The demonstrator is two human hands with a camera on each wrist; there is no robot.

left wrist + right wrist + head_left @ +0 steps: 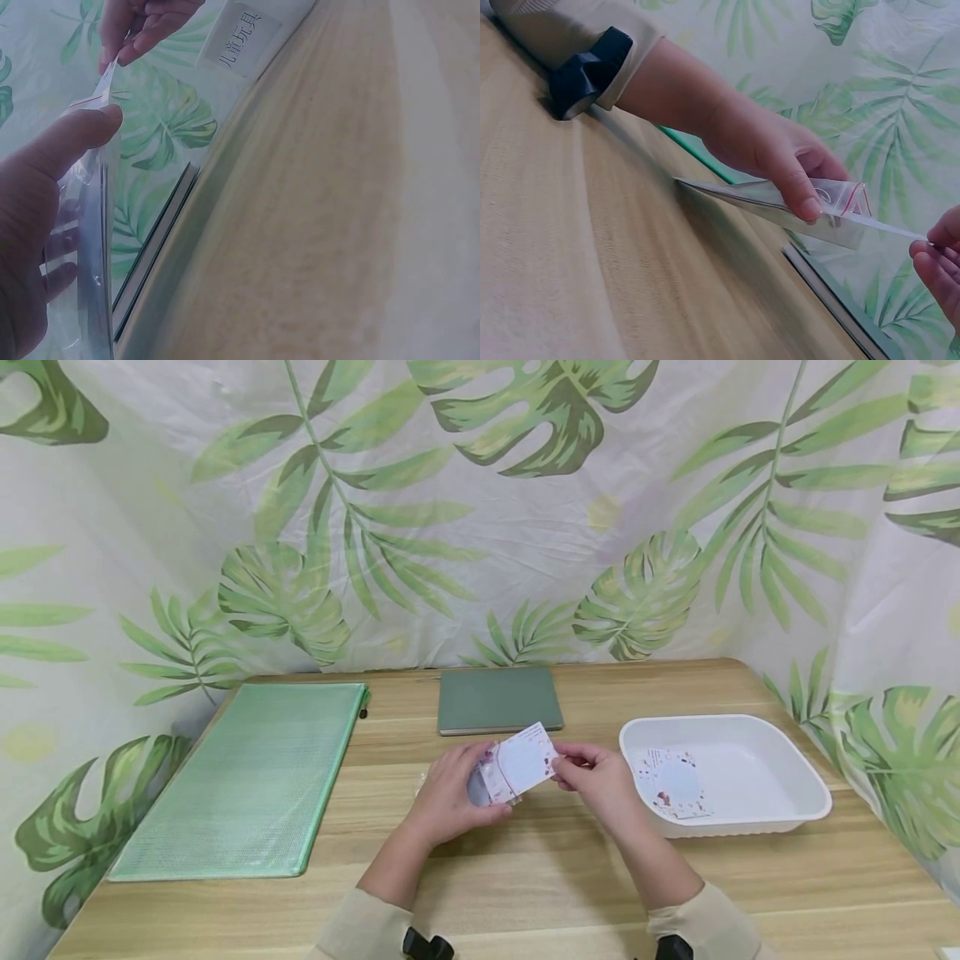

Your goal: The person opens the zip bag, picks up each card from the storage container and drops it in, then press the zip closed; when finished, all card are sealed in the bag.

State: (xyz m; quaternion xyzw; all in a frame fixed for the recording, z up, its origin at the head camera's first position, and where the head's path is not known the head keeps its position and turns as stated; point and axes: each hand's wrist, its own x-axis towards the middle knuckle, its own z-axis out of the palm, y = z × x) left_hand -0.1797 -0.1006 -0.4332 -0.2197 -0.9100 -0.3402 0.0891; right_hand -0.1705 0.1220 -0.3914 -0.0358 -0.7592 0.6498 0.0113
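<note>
My left hand [448,795] grips a clear zip bag [847,196] with a red line along its seal, thumb on one face and fingers behind. A white card [528,758] printed with small red flowers and a pale blue round centre sticks out through the bag's mouth. Its outer corner is pinched between the thumb and fingers of my right hand [600,777]. In the left wrist view the bag [91,232] stands edge-on, with thin layers inside it. Similar printed cards [678,785] lie in the white tray [757,777] at the right.
Behind my hands a dark green notebook [498,700] lies on the wooden table [540,902]. A green mesh zip pouch [255,785] lies flat at the left. The tray carries a printed label [244,37] on its side. Leaf-patterned cloth [525,552] hangs behind the table.
</note>
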